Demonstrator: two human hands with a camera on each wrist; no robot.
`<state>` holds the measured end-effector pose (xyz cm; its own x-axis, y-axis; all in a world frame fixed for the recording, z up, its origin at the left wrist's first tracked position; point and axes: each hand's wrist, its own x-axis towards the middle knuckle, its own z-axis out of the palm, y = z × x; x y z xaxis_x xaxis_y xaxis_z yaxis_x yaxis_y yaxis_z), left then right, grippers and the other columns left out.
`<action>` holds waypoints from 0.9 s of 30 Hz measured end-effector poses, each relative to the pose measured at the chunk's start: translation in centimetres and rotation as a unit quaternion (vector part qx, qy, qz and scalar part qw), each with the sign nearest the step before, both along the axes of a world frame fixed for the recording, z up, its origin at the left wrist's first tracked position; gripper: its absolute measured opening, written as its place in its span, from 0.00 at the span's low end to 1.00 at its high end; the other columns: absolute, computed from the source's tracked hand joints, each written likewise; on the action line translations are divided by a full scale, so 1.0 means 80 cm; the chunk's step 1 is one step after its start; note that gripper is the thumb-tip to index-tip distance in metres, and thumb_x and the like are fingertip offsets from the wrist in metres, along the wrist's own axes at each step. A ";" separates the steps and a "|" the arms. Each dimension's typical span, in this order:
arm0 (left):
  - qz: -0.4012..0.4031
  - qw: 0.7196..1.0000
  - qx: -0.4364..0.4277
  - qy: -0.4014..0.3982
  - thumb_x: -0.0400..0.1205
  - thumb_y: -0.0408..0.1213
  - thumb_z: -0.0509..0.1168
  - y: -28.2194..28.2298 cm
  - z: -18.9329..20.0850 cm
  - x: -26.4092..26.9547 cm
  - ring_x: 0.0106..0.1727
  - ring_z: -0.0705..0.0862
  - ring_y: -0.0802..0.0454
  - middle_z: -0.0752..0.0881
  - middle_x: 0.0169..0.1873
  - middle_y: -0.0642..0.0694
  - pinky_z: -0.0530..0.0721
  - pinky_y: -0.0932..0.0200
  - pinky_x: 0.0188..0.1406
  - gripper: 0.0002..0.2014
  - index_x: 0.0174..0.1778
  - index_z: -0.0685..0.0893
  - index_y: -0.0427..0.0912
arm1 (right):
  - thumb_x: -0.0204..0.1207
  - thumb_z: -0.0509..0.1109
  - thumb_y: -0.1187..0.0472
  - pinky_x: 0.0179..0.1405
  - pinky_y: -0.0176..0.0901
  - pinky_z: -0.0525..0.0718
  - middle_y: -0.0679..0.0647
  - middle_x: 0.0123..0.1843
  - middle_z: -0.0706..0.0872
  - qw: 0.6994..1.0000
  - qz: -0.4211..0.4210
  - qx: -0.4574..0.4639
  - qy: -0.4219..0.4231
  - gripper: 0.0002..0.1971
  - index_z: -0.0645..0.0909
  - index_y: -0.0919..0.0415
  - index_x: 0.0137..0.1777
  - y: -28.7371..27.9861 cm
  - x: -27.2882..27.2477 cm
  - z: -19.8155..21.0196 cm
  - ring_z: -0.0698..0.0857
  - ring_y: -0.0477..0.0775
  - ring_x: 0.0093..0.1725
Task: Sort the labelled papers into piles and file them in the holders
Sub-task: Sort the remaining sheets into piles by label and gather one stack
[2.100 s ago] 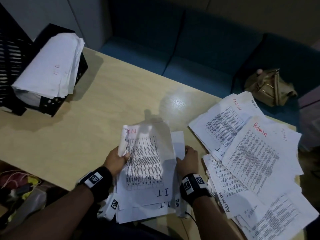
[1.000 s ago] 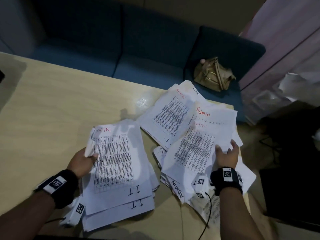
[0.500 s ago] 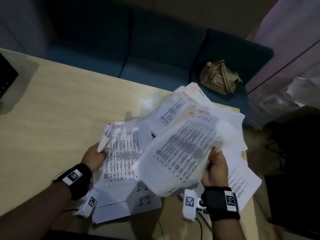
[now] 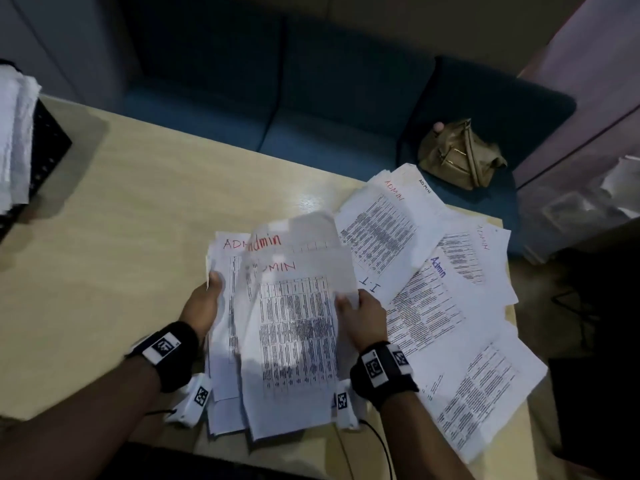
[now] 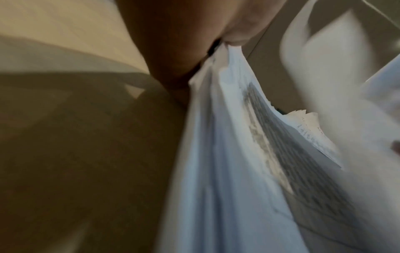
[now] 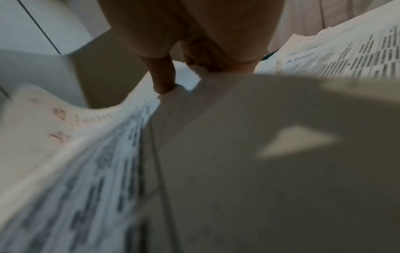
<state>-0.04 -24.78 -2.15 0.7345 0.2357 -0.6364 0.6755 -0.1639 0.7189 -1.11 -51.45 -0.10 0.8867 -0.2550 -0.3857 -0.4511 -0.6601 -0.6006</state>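
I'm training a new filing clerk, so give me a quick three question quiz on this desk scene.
1. True or false: the left hand grips the edge of the held stack of papers.
2. Which label tops the sheets under the right hand? A) Admin B) HR C) Sales
3. Fill in: the tan handbag sits on the blue ____ beyond the table.

Key: 1 true; 2 A; 3 sofa.

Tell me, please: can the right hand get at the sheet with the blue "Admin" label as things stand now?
Probably not at once: the right hand grips the held stack. The blue-labelled sheet lies uncovered just beside it, so the way seems free.
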 end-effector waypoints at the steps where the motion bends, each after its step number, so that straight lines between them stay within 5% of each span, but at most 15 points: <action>1: 0.001 1.000 -0.015 -0.002 0.79 0.67 0.44 0.000 -0.002 -0.001 0.79 0.67 0.39 0.67 0.78 0.37 0.63 0.44 0.79 0.43 0.80 0.65 0.36 | 0.80 0.64 0.49 0.41 0.40 0.74 0.61 0.51 0.87 1.000 0.004 -0.012 0.009 0.18 0.81 0.66 0.52 0.003 0.003 -0.005 0.80 0.55 0.45; 3: 0.013 0.997 -0.079 -0.005 0.78 0.69 0.44 -0.004 0.003 -0.007 0.81 0.62 0.43 0.63 0.80 0.44 0.58 0.42 0.81 0.41 0.82 0.61 0.44 | 0.81 0.63 0.50 0.40 0.36 0.70 0.61 0.51 0.87 0.999 0.022 -0.037 0.024 0.19 0.81 0.67 0.53 0.012 0.007 -0.013 0.78 0.54 0.43; 5: 0.007 0.994 -0.105 -0.018 0.81 0.65 0.52 -0.005 0.002 -0.013 0.74 0.71 0.47 0.71 0.73 0.50 0.66 0.41 0.76 0.33 0.80 0.64 0.52 | 0.81 0.61 0.47 0.39 0.37 0.69 0.62 0.49 0.88 0.995 0.058 -0.063 0.051 0.22 0.83 0.68 0.50 0.020 0.009 -0.025 0.81 0.56 0.41; 7: -0.065 0.996 -0.015 -0.059 0.80 0.52 0.66 -0.004 -0.001 -0.012 0.62 0.80 0.48 0.79 0.66 0.50 0.76 0.49 0.63 0.28 0.76 0.70 0.52 | 0.80 0.61 0.46 0.39 0.39 0.72 0.64 0.49 0.87 0.992 0.080 -0.079 0.063 0.24 0.84 0.71 0.48 0.028 0.010 -0.035 0.82 0.58 0.44; 9: -0.100 0.990 0.056 -0.079 0.79 0.40 0.70 0.002 -0.008 -0.008 0.56 0.84 0.46 0.85 0.63 0.45 0.79 0.53 0.54 0.23 0.71 0.75 0.46 | 0.79 0.64 0.48 0.51 0.45 0.79 0.64 0.57 0.82 0.994 0.072 -0.076 0.029 0.22 0.82 0.71 0.55 0.034 0.009 -0.039 0.82 0.61 0.56; 12: -0.090 0.994 0.007 -0.060 0.80 0.36 0.69 0.013 -0.009 -0.009 0.55 0.85 0.45 0.87 0.56 0.46 0.79 0.53 0.52 0.19 0.67 0.78 0.45 | 0.76 0.69 0.54 0.74 0.52 0.72 0.59 0.73 0.66 0.998 0.034 -0.033 -0.040 0.31 0.66 0.64 0.76 0.043 0.012 -0.027 0.68 0.58 0.73; 16: -0.125 0.990 -0.049 -0.049 0.81 0.40 0.67 0.026 -0.007 -0.016 0.55 0.85 0.50 0.87 0.51 0.54 0.79 0.45 0.62 0.10 0.58 0.81 0.54 | 0.73 0.70 0.53 0.74 0.60 0.72 0.57 0.82 0.54 0.989 0.116 -0.058 -0.067 0.43 0.49 0.51 0.83 0.056 0.033 -0.018 0.61 0.60 0.79; 22: -0.095 0.990 -0.103 -0.024 0.85 0.36 0.61 0.025 -0.015 -0.021 0.58 0.85 0.40 0.89 0.49 0.51 0.78 0.40 0.67 0.07 0.53 0.83 0.48 | 0.79 0.67 0.68 0.64 0.48 0.77 0.60 0.77 0.73 0.996 -0.003 0.081 0.025 0.43 0.43 0.52 0.84 0.056 0.047 -0.016 0.78 0.59 0.71; 25: -0.115 0.986 -0.124 -0.010 0.86 0.33 0.59 0.020 -0.014 -0.028 0.54 0.85 0.43 0.90 0.49 0.49 0.81 0.50 0.60 0.11 0.61 0.82 0.38 | 0.80 0.64 0.64 0.63 0.50 0.77 0.62 0.74 0.74 1.000 0.027 0.000 0.000 0.36 0.48 0.55 0.83 0.053 0.040 -0.020 0.78 0.62 0.68; 27: -0.127 0.985 -0.117 0.007 0.87 0.33 0.57 0.013 -0.011 -0.031 0.56 0.83 0.44 0.86 0.57 0.41 0.80 0.56 0.51 0.16 0.70 0.77 0.33 | 0.77 0.68 0.57 0.73 0.55 0.72 0.62 0.75 0.68 0.984 0.116 -0.108 -0.077 0.39 0.50 0.57 0.83 0.054 0.037 -0.023 0.70 0.62 0.73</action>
<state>-2.51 -23.74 -3.03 0.7418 -0.1084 -0.6618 0.6439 -0.1605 0.7481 1.84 -47.10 -1.92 0.9744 -0.0992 -0.2017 -0.1874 -0.8542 -0.4851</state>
